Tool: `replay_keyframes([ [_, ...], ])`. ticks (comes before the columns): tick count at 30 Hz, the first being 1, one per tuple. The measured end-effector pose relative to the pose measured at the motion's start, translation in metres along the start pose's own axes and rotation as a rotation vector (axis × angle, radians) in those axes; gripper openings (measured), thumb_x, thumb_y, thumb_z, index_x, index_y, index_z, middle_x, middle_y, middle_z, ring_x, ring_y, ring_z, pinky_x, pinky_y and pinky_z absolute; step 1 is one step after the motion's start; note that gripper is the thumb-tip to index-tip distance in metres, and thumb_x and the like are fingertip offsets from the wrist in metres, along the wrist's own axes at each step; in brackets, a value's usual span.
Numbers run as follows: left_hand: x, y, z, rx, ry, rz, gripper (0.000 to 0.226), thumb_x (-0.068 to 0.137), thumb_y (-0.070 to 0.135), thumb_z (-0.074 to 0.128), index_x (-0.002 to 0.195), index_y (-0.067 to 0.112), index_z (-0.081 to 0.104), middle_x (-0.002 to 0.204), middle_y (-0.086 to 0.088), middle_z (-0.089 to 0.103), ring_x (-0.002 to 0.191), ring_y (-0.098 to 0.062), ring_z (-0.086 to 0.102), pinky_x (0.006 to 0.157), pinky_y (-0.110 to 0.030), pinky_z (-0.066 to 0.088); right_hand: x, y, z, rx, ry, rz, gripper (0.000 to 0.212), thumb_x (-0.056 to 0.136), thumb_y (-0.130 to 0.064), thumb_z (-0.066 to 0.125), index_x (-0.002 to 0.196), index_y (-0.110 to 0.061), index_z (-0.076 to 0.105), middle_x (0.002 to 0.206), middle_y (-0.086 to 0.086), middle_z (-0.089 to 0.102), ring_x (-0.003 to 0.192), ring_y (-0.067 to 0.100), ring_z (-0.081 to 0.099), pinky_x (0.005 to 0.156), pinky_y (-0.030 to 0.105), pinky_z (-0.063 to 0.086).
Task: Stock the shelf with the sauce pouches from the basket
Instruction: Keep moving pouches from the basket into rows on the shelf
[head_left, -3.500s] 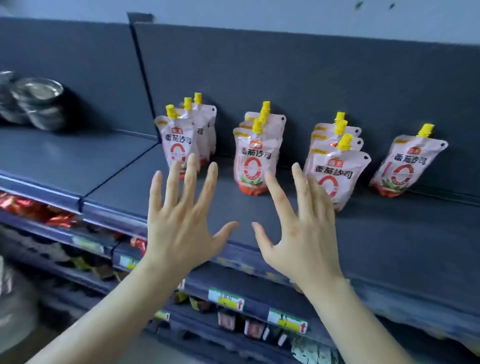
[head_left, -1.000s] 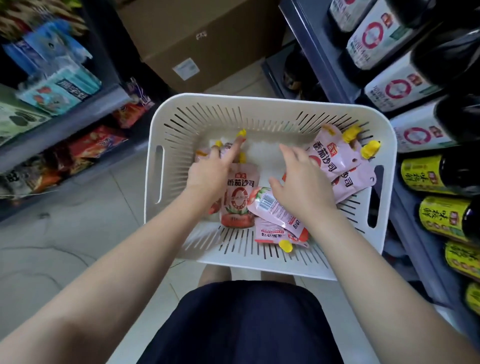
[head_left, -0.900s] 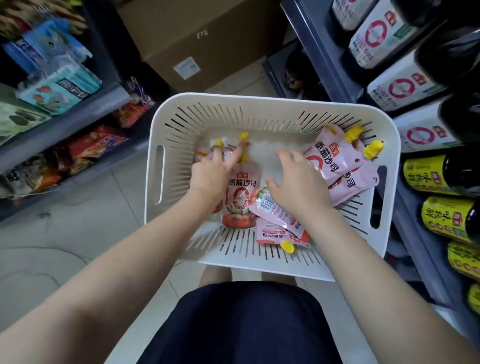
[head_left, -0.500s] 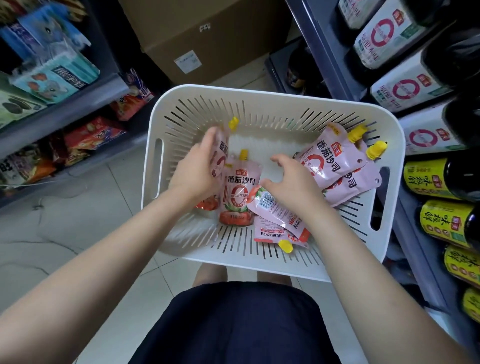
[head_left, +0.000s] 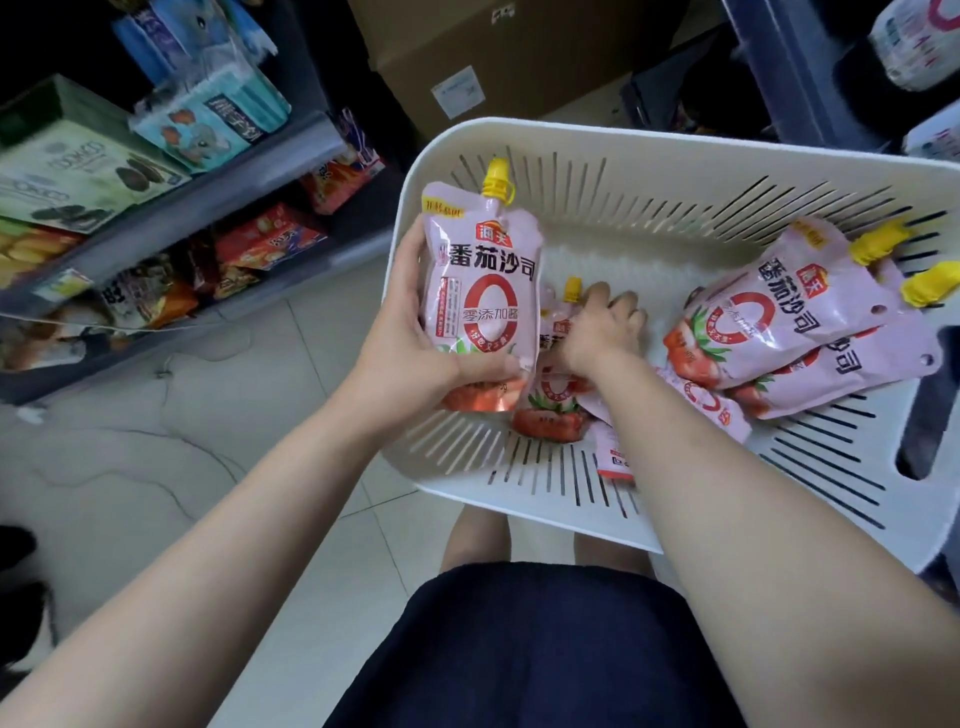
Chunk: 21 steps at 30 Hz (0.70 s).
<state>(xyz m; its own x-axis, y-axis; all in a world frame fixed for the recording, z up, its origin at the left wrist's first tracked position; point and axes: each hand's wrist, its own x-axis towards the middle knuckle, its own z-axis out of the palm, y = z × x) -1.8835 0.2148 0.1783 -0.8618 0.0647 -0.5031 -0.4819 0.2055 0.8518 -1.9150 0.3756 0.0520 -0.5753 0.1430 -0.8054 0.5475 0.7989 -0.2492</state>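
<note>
A white slotted basket (head_left: 566, 488) sits on the floor in front of me. My left hand (head_left: 410, 343) holds one pink sauce pouch (head_left: 480, 291) with a yellow cap upright, lifted over the basket's left side. My right hand (head_left: 602, 327) reaches down into the basket and its fingers close around a second pouch (head_left: 558, 322) near its yellow spout. Two more pouches (head_left: 779, 317) lie stacked at the basket's right side, and others (head_left: 701, 405) lie flat under my right forearm.
Snack packets fill low shelves (head_left: 171, 208) on the left. A cardboard box (head_left: 509, 57) stands on the floor behind the basket. Bottles sit on shelving (head_left: 914, 47) at the upper right. My dark shorts (head_left: 540, 649) fill the bottom of the view.
My left hand has lifted one pouch up and out of the pile and turned its front toward me. My right hand has shifted left onto another pouch's spout. The view has panned left.
</note>
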Motion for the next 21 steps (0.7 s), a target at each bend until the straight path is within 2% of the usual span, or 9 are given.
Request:
replay_keyframes([
  [2,-0.004,-0.001,0.003,-0.037,-0.037,0.01,0.133,0.06,-0.012,0.084,0.152,0.028,-0.002,0.149,0.006,0.039,0.128,-0.013,0.052,0.101,-0.036,0.049,0.002,0.002,-0.002,0.126,-0.022,0.031,0.077,0.077,-0.028,0.075,0.137,-0.013,0.03,0.14,0.018,0.03,0.129,0.04,0.038,0.102,0.044,0.039],
  [5,-0.012,-0.002,0.012,-0.062,-0.068,0.052,0.131,0.061,-0.017,0.079,0.151,0.03,-0.005,0.14,0.034,0.039,0.127,-0.005,0.052,0.096,-0.028,0.049,0.006,0.005,-0.008,0.356,-0.017,0.098,0.071,0.081,-0.022,0.071,0.137,-0.011,0.029,0.137,0.019,0.039,0.122,0.036,0.049,0.094,0.038,0.044],
  [6,-0.014,-0.002,0.015,-0.081,-0.074,0.057,0.128,0.062,-0.017,0.079,0.15,0.032,0.0,0.141,0.031,0.041,0.125,-0.006,0.054,0.094,-0.027,0.05,0.006,0.005,-0.011,0.405,-0.016,0.125,0.071,0.082,-0.023,0.069,0.139,-0.011,0.029,0.135,0.019,0.042,0.121,0.035,0.05,0.091,0.037,0.045],
  [8,-0.018,-0.002,0.019,-0.157,-0.09,0.037,0.124,0.062,-0.014,0.08,0.15,0.036,0.009,0.148,0.004,0.04,0.123,-0.017,0.057,0.092,-0.035,0.054,0.006,0.003,-0.015,0.575,-0.046,0.208,0.069,0.08,-0.031,0.059,0.139,-0.012,0.029,0.129,0.017,0.045,0.112,0.031,0.052,0.083,0.035,0.045],
  [10,-0.021,-0.003,0.022,-0.209,-0.088,0.005,0.115,0.061,-0.011,0.08,0.149,0.036,0.023,0.148,0.002,0.039,0.121,-0.019,0.059,0.089,-0.039,0.056,0.004,-0.004,-0.014,0.683,-0.114,0.261,0.064,0.085,-0.031,0.05,0.141,-0.01,0.028,0.129,0.013,0.045,0.111,0.028,0.052,0.085,0.035,0.046],
  [13,-0.025,-0.006,0.025,-0.252,-0.06,-0.04,0.105,0.06,-0.014,0.081,0.145,0.029,0.036,0.139,0.007,0.049,0.114,-0.02,0.063,0.084,-0.037,0.057,0.004,-0.018,-0.004,0.591,-0.038,0.312,0.05,0.103,-0.029,0.028,0.148,-0.011,0.023,0.152,0.019,0.026,0.138,0.031,0.03,0.111,0.041,0.027],
  [15,-0.029,-0.007,0.024,-0.272,-0.044,-0.05,0.104,0.058,-0.013,0.081,0.143,0.028,0.04,0.139,0.004,0.051,0.114,-0.02,0.063,0.084,-0.036,0.056,0.001,-0.02,0.002,0.466,0.042,0.285,0.048,0.102,-0.031,0.029,0.146,-0.012,0.025,0.15,0.02,0.023,0.138,0.032,0.025,0.111,0.043,0.025],
  [19,-0.036,-0.004,0.014,-0.314,-0.01,-0.041,0.101,0.057,-0.011,0.079,0.143,0.023,0.039,0.135,0.003,0.055,0.111,-0.014,0.064,0.083,-0.028,0.055,-0.01,-0.005,0.003,0.407,0.058,0.291,0.057,0.097,-0.021,0.046,0.146,-0.007,0.022,0.149,0.021,0.032,0.135,0.037,0.037,0.106,0.042,0.034],
  [21,-0.038,-0.004,0.009,-0.326,-0.028,-0.035,0.1,0.058,-0.013,0.077,0.144,0.02,0.039,0.133,0.002,0.057,0.109,-0.014,0.065,0.081,-0.026,0.055,-0.01,0.0,-0.002,0.444,-0.016,0.348,0.058,0.095,-0.014,0.05,0.147,-0.004,0.025,0.147,0.017,0.039,0.127,0.032,0.047,0.101,0.033,0.041],
])
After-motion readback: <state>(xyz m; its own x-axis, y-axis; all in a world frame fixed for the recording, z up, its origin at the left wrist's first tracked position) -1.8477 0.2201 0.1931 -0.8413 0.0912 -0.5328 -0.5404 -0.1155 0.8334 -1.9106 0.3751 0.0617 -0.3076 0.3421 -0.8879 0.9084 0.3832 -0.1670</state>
